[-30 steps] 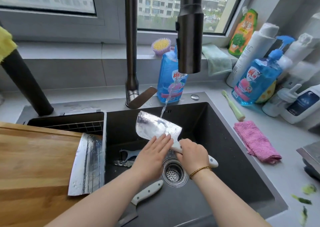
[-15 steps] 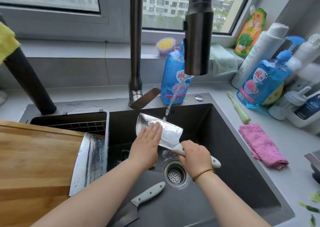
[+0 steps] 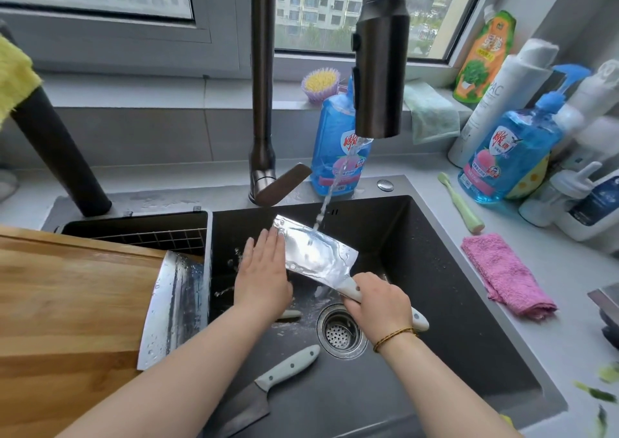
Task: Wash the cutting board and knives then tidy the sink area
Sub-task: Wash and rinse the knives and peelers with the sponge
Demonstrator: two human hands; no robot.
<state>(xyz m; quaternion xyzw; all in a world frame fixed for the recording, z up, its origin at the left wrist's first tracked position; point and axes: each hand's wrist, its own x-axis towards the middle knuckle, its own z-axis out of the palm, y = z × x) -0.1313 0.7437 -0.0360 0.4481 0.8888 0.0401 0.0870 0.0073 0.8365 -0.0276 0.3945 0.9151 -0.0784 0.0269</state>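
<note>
Your right hand (image 3: 378, 300) grasps cleaver (image 3: 318, 253) handle | left hand (image 3: 264, 277) flat, unclenched, on wet blade's 9 o'clock end | risk: slipping onto edge

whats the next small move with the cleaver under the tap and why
Probably sweep the left hand flat along the cleaver toward the handle. The right hand grips the handle, the tap water lands mid-blade, and the left hand rests flat on the blade's far end, so a rub across the wetted face seems the natural follow-on.
</note>
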